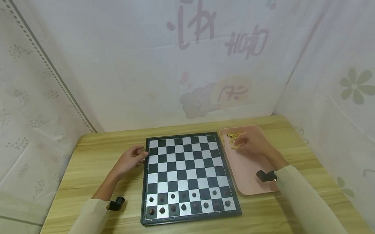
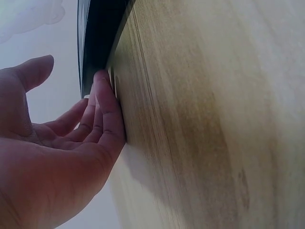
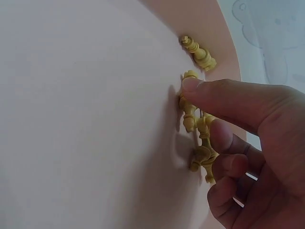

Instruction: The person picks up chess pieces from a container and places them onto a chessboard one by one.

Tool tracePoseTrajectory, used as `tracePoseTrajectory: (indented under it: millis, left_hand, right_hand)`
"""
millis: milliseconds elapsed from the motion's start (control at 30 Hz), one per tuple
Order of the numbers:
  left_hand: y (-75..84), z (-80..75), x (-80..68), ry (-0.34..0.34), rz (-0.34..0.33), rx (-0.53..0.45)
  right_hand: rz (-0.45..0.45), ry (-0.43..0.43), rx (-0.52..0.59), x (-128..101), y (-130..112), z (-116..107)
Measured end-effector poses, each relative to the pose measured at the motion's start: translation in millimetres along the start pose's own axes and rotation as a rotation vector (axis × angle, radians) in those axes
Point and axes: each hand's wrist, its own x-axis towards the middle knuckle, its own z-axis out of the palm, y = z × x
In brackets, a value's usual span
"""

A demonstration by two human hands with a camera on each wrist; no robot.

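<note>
A black-and-white chessboard (image 1: 185,166) lies in the middle of the wooden table (image 1: 104,145). Dark chess pieces (image 1: 183,195) fill its two nearest rows. My left hand (image 1: 140,154) rests on the table, its straight fingertips (image 2: 102,81) touching the board's black left edge (image 2: 97,38). To the right sits a pink tray (image 1: 250,180) with yellow chess pieces (image 1: 231,136) piled at its far end. My right hand (image 1: 240,143) is over that pile. Its index fingertip (image 3: 191,85) presses one piece and the other fingers curl against a cluster of yellow pieces (image 3: 202,148). The thumb is hidden.
Pale patterned fabric walls close in the table at the back and on both sides. One yellow piece (image 3: 202,55) lies apart from the cluster on the tray floor (image 3: 86,119). Bare wood (image 2: 214,119) stretches left of the board.
</note>
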Motion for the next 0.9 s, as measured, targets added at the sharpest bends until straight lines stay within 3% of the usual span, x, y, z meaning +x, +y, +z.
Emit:
tracePoseTrajectory:
  millis: [267, 567, 900]
  left_hand:
    - [-1.0, 0.0, -0.1, -0.008, 0.008, 0.018]
    - [0.2, 2.0, -0.4, 0.0, -0.011, 0.055]
    - [2.9, 1.1, -2.4, 0.0, -0.001, 0.049]
  right_hand:
    - [0.021, -0.018, 0.011, -0.5, -1.4, 0.1]
    - [0.112, -0.068, 0.048, -2.5, -4.7, 1.0]
    - [0.066, -0.053, 0.049, -2.4, -3.2, 1.3]
